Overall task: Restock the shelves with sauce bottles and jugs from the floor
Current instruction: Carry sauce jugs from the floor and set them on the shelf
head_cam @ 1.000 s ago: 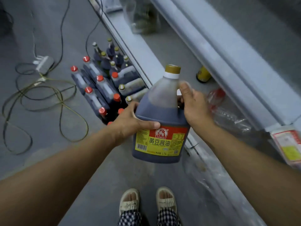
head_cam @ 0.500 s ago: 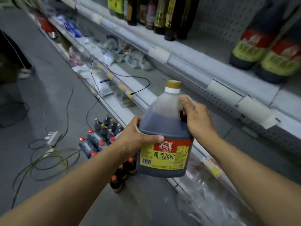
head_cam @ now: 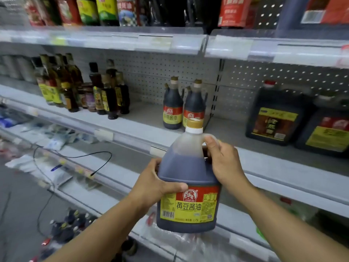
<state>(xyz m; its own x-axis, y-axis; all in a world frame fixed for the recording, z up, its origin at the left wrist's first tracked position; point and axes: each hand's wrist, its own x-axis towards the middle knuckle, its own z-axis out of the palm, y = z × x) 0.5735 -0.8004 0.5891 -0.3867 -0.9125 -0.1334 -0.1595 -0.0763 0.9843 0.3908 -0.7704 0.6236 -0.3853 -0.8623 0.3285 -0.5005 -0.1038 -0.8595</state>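
Observation:
I hold a dark soy sauce jug (head_cam: 188, 173) with a gold cap and a red and yellow label upright in front of the shelves. My left hand (head_cam: 154, 184) grips its body on the left side. My right hand (head_cam: 224, 163) is wrapped around its handle near the neck. Just beyond the jug, two matching soy sauce bottles (head_cam: 183, 106) stand on the middle shelf (head_cam: 143, 120). Several bottles and jugs (head_cam: 71, 225) remain on the floor at the lower left, blurred.
Large dark jugs (head_cam: 283, 114) stand on the middle shelf at the right. A cluster of slim bottles (head_cam: 85, 89) stands at its left. The top shelf (head_cam: 113, 38) carries several bottles. A black cable (head_cam: 81, 157) trails over the lower shelf with packets.
My view has swung up from the floor to the shelves. Both hands have lifted the jug to about the height of the middle shelf, keeping the same grip.

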